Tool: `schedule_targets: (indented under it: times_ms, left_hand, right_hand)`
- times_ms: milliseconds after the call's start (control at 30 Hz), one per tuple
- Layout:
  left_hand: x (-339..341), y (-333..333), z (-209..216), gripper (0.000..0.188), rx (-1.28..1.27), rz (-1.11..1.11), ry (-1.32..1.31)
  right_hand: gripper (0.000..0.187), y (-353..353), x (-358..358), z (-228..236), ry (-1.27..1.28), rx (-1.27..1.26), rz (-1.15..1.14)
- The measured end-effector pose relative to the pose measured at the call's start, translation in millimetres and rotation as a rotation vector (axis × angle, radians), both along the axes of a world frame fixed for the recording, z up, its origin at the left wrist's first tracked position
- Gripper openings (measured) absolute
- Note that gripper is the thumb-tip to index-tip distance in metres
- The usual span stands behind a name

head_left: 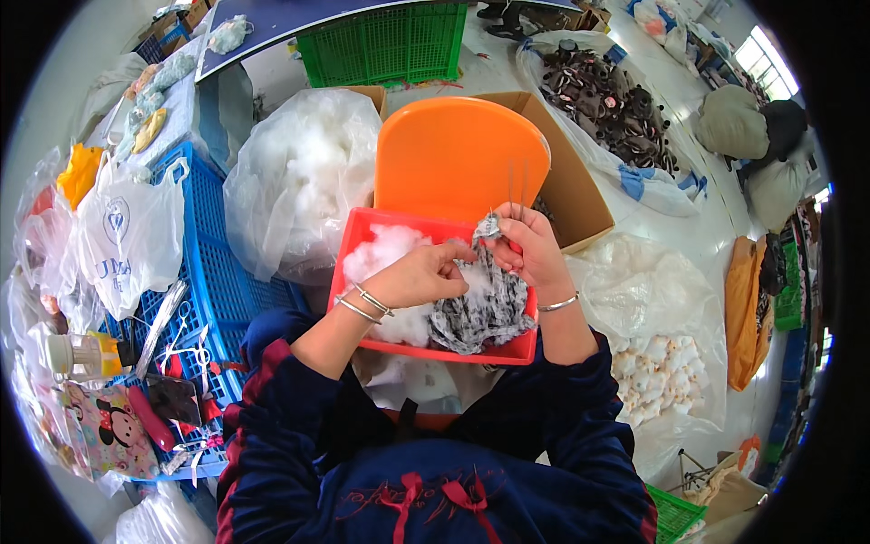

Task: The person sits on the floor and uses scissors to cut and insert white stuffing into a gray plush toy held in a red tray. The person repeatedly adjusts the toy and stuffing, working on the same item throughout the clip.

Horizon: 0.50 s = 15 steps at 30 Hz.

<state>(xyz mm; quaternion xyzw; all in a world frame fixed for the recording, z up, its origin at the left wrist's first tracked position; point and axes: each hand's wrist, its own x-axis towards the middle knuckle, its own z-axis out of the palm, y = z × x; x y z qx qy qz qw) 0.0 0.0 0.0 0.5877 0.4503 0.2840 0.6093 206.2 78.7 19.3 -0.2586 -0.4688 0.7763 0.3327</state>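
A red tray (347, 263) stands in front of my lap, with white stuffing fluff (385, 249) on its left and grey-and-black furry plush pieces (480, 317) on its right. Over the tray's far right, my right hand (533, 247) is closed on a small grey plush piece (488, 227) and a tool with two thin metal prongs (517, 186) pointing up. A bit of red shows between those fingers. My left hand (424, 275), fingers bent together, is beside the plush piece over the fluff. What its fingertips pinch, if anything, is hidden.
An orange chair (462, 150) stands beyond the tray, before a cardboard box (571, 186). Left are a bag of stuffing (304, 172) and a blue crate (204, 263) holding scissors and bags. Right lie a plastic sack with small pale pieces (662, 372) and a heap of dark pieces (603, 109).
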Motion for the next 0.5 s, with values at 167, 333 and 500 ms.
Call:
schedule_targets:
  times_ms: [167, 333, 500]
  left_hand:
    - [-1, 4, -5, 0.04, -0.015, 0.113, -0.071]
    - [1, -6, 24, 0.035, 0.134, 0.308, 0.062]
    - [-5, -5, 5, 0.033, 0.041, -0.011, -0.149]
  right_hand:
    - [0.013, 1, 3, -6, 0.168, -0.083, 0.096]
    - [0.015, 4, 10, -9, 0.195, -0.103, 0.202]
    - [0.016, 5, 6, -11, 0.241, -0.1, 0.233]
